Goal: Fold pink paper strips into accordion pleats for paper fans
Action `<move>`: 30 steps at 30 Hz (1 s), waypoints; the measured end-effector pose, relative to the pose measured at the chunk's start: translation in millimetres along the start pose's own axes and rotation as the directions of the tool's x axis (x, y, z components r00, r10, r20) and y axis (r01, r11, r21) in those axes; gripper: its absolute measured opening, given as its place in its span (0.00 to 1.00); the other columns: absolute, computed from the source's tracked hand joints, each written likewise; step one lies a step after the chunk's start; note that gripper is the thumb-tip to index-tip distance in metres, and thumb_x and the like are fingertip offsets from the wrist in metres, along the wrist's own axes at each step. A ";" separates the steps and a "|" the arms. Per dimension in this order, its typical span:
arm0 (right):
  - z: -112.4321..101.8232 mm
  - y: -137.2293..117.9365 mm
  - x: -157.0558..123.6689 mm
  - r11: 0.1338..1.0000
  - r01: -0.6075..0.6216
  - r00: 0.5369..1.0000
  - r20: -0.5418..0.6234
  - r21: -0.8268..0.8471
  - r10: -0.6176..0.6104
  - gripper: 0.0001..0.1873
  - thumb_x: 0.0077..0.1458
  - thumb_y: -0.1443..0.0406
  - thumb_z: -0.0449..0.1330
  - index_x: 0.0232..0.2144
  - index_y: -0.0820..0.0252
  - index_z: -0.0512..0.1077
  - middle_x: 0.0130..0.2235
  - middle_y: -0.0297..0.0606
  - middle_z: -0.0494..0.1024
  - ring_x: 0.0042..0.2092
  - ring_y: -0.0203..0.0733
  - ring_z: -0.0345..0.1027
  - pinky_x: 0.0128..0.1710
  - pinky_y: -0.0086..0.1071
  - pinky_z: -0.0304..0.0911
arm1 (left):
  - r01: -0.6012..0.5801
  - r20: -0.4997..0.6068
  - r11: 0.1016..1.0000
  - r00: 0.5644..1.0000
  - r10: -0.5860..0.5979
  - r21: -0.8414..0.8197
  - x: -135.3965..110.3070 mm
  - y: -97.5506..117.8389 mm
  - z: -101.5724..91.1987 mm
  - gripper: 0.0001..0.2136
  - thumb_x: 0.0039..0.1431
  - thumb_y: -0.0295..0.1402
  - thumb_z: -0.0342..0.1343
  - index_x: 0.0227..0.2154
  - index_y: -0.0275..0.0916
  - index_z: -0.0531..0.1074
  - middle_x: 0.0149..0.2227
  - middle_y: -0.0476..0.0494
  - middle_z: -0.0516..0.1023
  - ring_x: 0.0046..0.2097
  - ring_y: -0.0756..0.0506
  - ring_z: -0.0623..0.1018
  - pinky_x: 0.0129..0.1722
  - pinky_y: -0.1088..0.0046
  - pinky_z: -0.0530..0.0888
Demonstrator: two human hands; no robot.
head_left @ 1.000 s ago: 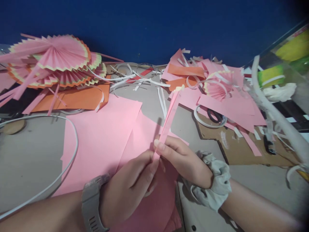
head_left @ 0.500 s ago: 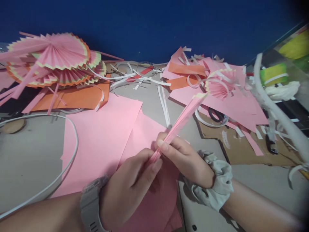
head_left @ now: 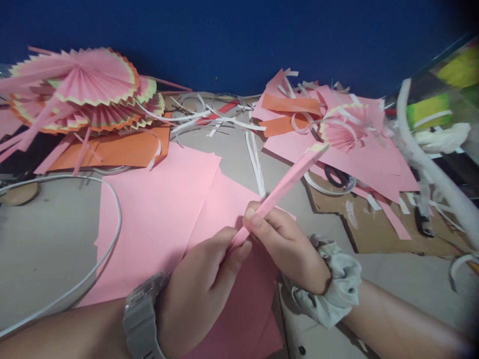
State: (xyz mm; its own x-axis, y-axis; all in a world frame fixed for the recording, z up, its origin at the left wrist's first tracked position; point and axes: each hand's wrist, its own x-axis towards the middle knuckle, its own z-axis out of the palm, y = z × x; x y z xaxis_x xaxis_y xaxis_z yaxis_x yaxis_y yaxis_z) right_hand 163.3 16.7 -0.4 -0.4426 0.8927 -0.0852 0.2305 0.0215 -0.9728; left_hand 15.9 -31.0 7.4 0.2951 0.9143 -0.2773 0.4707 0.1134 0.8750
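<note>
Presently, hands: two; left hand (head_left: pixel 202 289) and right hand (head_left: pixel 290 247) meet low in the middle.
Fingers: both sets closed narrow, pinching one folded pink strip (head_left: pixel 288 180).
Strip: held off the table, slanting up to the right; its near end is hidden by the left fingers.
Sheets: two pink sheets (head_left: pixel 160 209), overlapping, under the hands.
Fans: fan stack (head_left: pixel 86 94) far left, count unclear; lone fan (head_left: pixel 342 132) far right.
Around: one cable (head_left: pixel 112 199) left; white offcuts (head_left: pixel 209 119) behind; cardboard (head_left: pixel 377 229) right.
Wrists: watch (head_left: pixel 140 319) left, scrunchie (head_left: pixel 337 284) right.
</note>
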 end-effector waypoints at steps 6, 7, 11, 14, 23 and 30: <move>0.6 2.1 -2.2 1.000 0.002 1.000 0.027 0.025 -0.003 0.22 0.61 0.58 0.44 0.18 0.60 0.59 0.21 0.30 0.64 0.25 0.31 0.61 0.27 0.26 0.56 | 0.003 0.026 0.999 1.000 -0.002 -0.042 0.8 -3.0 0.9 0.10 0.64 0.35 0.38 0.30 0.41 0.60 0.27 0.52 0.66 0.30 0.50 0.66 0.29 0.74 0.60; 0.6 2.5 -2.7 0.999 0.006 1.000 0.029 0.041 -0.008 0.22 0.62 0.58 0.44 0.18 0.60 0.60 0.21 0.30 0.64 0.25 0.31 0.61 0.27 0.26 0.56 | 0.002 0.028 0.998 1.000 0.000 -0.058 0.5 -3.6 1.3 0.10 0.64 0.35 0.38 0.30 0.42 0.60 0.27 0.53 0.66 0.31 0.50 0.66 0.30 0.75 0.61; 0.8 2.3 -4.2 0.997 0.038 0.999 -0.001 0.065 -0.038 0.22 0.62 0.61 0.44 0.17 0.61 0.59 0.20 0.30 0.64 0.24 0.30 0.59 0.27 0.26 0.54 | -0.030 0.002 0.993 1.000 0.030 -0.111 -1.0 -5.0 2.9 0.08 0.64 0.33 0.39 0.30 0.43 0.60 0.27 0.55 0.65 0.30 0.52 0.65 0.33 0.78 0.62; 1.2 1.1 -4.6 0.997 0.046 0.999 -0.018 0.062 -0.045 0.23 0.62 0.62 0.45 0.16 0.61 0.58 0.20 0.29 0.63 0.23 0.29 0.57 0.27 0.26 0.54 | -0.074 -0.019 0.986 0.997 0.072 -0.150 -1.6 -5.5 3.7 0.06 0.64 0.30 0.41 0.33 0.44 0.62 0.29 0.55 0.65 0.32 0.52 0.65 0.36 0.79 0.63; -1.6 2.9 -1.6 0.994 0.009 0.993 0.114 0.104 -0.021 0.18 0.61 0.61 0.47 0.20 0.60 0.61 0.21 0.29 0.63 0.25 0.30 0.58 0.27 0.26 0.53 | -0.032 0.021 0.961 0.999 0.039 -0.274 0.4 -6.2 1.1 0.10 0.64 0.33 0.41 0.29 0.41 0.64 0.25 0.53 0.62 0.29 0.52 0.62 0.31 0.77 0.62; -5.1 2.7 -0.3 0.997 0.018 0.980 0.197 0.077 -0.032 0.18 0.60 0.63 0.47 0.20 0.61 0.63 0.21 0.28 0.61 0.25 0.29 0.57 0.26 0.25 0.53 | 0.097 0.179 0.848 0.984 -0.002 -0.522 3.5 -7.8 -1.5 0.13 0.65 0.37 0.38 0.29 0.39 0.64 0.20 0.55 0.59 0.20 0.55 0.60 0.21 0.79 0.61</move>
State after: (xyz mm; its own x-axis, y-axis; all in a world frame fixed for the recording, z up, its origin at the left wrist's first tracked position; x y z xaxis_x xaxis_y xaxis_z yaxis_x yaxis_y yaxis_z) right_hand 168.5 18.7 -2.0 -0.6118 0.7854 -0.0942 0.1551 0.0023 -0.9879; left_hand 12.0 -28.2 0.2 0.4385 0.8297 -0.3455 -0.0065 0.3873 0.9219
